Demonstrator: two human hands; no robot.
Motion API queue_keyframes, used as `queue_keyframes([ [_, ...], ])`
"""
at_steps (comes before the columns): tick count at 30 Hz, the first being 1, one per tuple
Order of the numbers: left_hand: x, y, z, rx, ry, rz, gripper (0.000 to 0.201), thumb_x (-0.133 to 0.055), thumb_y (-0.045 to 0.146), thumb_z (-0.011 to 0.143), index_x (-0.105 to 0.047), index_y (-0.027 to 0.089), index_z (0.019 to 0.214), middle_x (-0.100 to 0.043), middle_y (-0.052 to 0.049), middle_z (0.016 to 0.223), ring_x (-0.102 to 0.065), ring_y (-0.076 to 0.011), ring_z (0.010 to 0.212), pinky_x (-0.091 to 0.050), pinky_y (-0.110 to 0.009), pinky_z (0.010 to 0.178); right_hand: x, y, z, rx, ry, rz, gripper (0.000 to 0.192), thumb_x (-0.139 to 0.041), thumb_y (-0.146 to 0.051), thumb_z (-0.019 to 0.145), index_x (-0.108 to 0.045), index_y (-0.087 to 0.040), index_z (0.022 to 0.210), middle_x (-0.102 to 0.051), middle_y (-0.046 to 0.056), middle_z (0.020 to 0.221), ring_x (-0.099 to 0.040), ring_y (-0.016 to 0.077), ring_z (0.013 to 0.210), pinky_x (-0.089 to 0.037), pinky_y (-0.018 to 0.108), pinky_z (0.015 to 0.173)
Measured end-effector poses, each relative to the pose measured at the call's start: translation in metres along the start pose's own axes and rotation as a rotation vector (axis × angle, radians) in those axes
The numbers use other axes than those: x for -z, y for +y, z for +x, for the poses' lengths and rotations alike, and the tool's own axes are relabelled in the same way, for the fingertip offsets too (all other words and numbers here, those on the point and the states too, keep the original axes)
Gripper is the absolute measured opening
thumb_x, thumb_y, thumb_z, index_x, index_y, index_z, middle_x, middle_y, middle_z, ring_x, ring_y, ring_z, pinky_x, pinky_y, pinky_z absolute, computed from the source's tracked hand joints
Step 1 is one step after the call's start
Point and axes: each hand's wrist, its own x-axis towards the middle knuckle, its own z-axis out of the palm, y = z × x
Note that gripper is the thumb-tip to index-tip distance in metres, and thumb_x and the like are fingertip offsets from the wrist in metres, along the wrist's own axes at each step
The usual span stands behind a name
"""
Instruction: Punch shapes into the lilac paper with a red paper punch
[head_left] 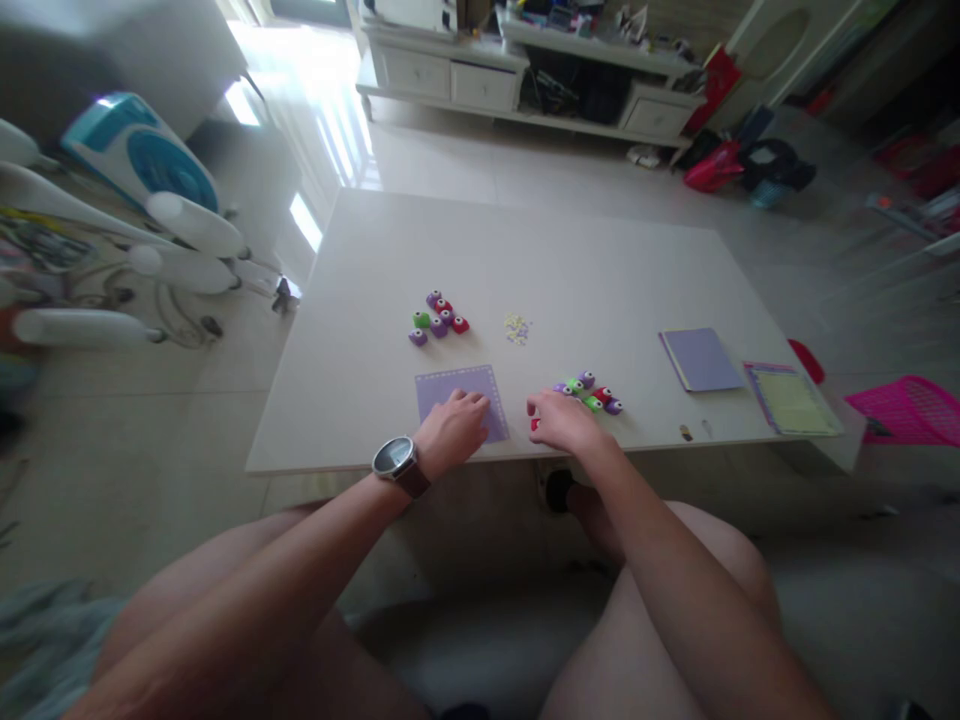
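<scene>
My left hand lies with fingers stretched over a purple sheet of paper near the table's front edge. Small pale marks run along the sheet's border. To its right, my right hand curls its fingers round a small red craft punch, mostly hidden by the hand. Just behind that hand sits a group of purple, green and red craft punches. Another group of craft punches stands beyond the sheet. A scatter of tiny yellow and purple paper cut-outs lies between the two groups.
On the white table's right side are a stack of purple paper, a pad with a yellowish sheet and two small items by the edge. A pink basket stands beyond. A white cabinet is across the floor.
</scene>
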Motion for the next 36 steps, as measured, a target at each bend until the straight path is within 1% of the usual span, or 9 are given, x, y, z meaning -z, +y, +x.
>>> queue_keyframes([
  [4, 0.0, 0.001, 0.002, -0.009, 0.002, 0.02, 0.02, -0.056, 0.023, 0.095, -0.063, 0.016, 0.112, -0.067, -0.01, 0.122, -0.056, -0.0298, 0.111, -0.054, -0.04, 0.088, -0.006, 0.003, 0.0, 0.006, -0.021, -0.045, 0.022, -0.057, -0.013, 0.087, -0.071, -0.021, 0.102, -0.074, 0.011, 0.115, -0.07, 0.027, 0.102, -0.046, 0.033, 0.076],
  [7, -0.001, 0.003, 0.005, -0.024, 0.0, 0.025, 0.021, -0.056, 0.022, 0.095, -0.063, 0.015, 0.113, -0.067, -0.011, 0.124, -0.056, -0.0289, 0.111, -0.053, -0.04, 0.091, -0.003, 0.002, -0.001, 0.002, 0.039, -0.034, 0.021, -0.056, -0.015, 0.089, -0.07, -0.021, 0.103, -0.074, 0.011, 0.114, -0.07, 0.0274, 0.102, -0.046, 0.034, 0.077],
  [12, -0.003, 0.003, 0.006, -0.019, 0.025, 0.047, 0.024, -0.056, 0.024, 0.094, -0.065, 0.016, 0.116, -0.063, -0.012, 0.132, -0.056, -0.0304, 0.119, -0.054, -0.042, 0.088, 0.007, -0.001, -0.007, 0.008, 0.155, 0.004, 0.021, -0.054, -0.017, 0.089, -0.069, -0.019, 0.104, -0.072, 0.011, 0.115, -0.069, 0.026, 0.101, -0.046, 0.033, 0.078],
  [17, -0.006, -0.002, 0.005, 0.003, 0.033, 0.03, 0.031, -0.056, 0.022, 0.093, -0.066, 0.017, 0.122, -0.058, -0.012, 0.143, -0.054, -0.03, 0.124, -0.053, -0.042, 0.095, 0.004, 0.001, -0.006, 0.017, 0.132, 0.029, 0.019, -0.056, -0.016, 0.086, -0.067, -0.019, 0.1, -0.072, 0.011, 0.113, -0.068, 0.0253, 0.101, -0.044, 0.032, 0.077],
  [24, -0.003, 0.002, 0.003, 0.04, 0.034, 0.047, 0.036, -0.059, 0.023, 0.092, -0.066, 0.02, 0.127, -0.06, -0.014, 0.133, -0.055, -0.0341, 0.121, -0.054, -0.046, 0.089, -0.004, -0.001, -0.004, 0.053, 0.149, 0.093, 0.018, -0.06, -0.013, 0.08, -0.062, -0.02, 0.097, -0.074, 0.01, 0.102, -0.067, 0.0239, 0.092, -0.039, 0.03, 0.069],
  [27, 0.0, 0.001, 0.006, -0.002, 0.071, -0.058, 0.044, -0.065, 0.017, 0.087, -0.062, 0.017, 0.131, -0.062, -0.014, 0.129, -0.057, -0.0326, 0.12, -0.052, -0.044, 0.095, -0.006, -0.007, -0.004, 0.105, 0.175, 0.228, 0.022, -0.064, -0.013, 0.076, -0.059, -0.021, 0.096, -0.072, 0.006, 0.091, -0.065, 0.0213, 0.082, -0.037, 0.028, 0.065],
  [30, 0.003, -0.001, 0.01, -0.119, 0.04, -0.291, 0.05, -0.072, 0.013, 0.081, -0.06, 0.016, 0.13, -0.067, -0.011, 0.119, -0.063, -0.0274, 0.11, -0.051, -0.038, 0.093, -0.007, -0.015, -0.005, 0.132, 0.149, 0.496, 0.025, -0.068, -0.014, 0.073, -0.057, -0.022, 0.094, -0.07, 0.001, 0.083, -0.064, 0.0181, 0.077, -0.039, 0.026, 0.064],
  [33, 0.006, -0.001, 0.014, -0.173, 0.045, -0.467, 0.035, -0.072, 0.011, 0.081, -0.064, 0.017, 0.115, -0.072, -0.007, 0.104, -0.067, -0.0221, 0.093, -0.05, -0.032, 0.079, -0.009, -0.022, -0.004, 0.071, 0.151, 0.698, 0.026, -0.074, -0.021, 0.073, -0.054, -0.022, 0.089, -0.069, -0.001, 0.082, -0.064, 0.0172, 0.076, -0.041, 0.026, 0.064],
  [36, 0.012, -0.001, 0.016, -0.167, 0.094, -0.524, 0.024, -0.068, 0.011, 0.083, -0.068, 0.019, 0.106, -0.073, -0.004, 0.093, -0.065, -0.0181, 0.081, -0.048, -0.028, 0.072, -0.013, -0.026, -0.001, 0.058, 0.193, 0.821, 0.026, -0.075, -0.027, 0.075, -0.052, -0.022, 0.086, -0.067, -0.002, 0.08, -0.064, 0.0169, 0.075, -0.044, 0.026, 0.066],
])
